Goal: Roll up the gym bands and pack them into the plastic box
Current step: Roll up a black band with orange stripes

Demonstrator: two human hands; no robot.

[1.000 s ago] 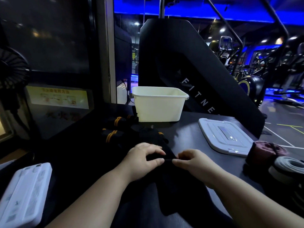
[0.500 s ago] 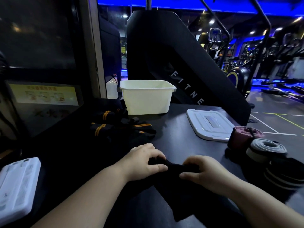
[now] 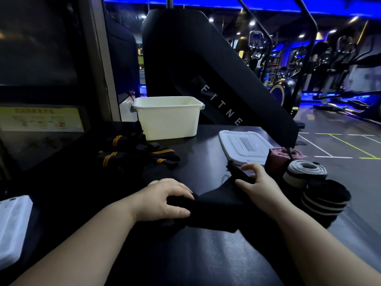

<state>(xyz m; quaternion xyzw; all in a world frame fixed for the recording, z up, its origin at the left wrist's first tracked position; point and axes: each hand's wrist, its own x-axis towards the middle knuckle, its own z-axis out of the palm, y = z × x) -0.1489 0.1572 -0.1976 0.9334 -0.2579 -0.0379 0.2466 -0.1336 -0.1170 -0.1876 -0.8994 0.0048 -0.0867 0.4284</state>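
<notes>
The job is well short of half done, as I judge it. Three bands are rolled, a maroon roll (image 3: 281, 159), a grey roll (image 3: 305, 172) and a striped black roll (image 3: 325, 200), sitting close together at the right edge of the tabletop (image 3: 206, 256), but none of them has gone into the plastic box (image 3: 168, 120). The box stands open at the far side, well apart from my hands. What I can see of its inside looks bare, though its bottom is hidden from me. Its lid (image 3: 243, 144) lies flat to the right of it, just beside the maroon roll. I am on the black band (image 3: 216, 205) now. My left hand (image 3: 165, 200) has its fingers (image 3: 185, 191) curled over one bunched end, holding it down on the tabletop, and my right hand (image 3: 257, 182) pinches the other end between thumb and forefinger, lifted a little. The band hangs slack between them and no roll has begun. A heap of orange-striped bands (image 3: 134, 155) waits loose between my left hand and the box, so those need rolling too, then all must be packed. That heap lies near the way to the box, and the lid crowds the rolls. A white case (image 3: 12, 226) sits at my far left, out of the way.
</notes>
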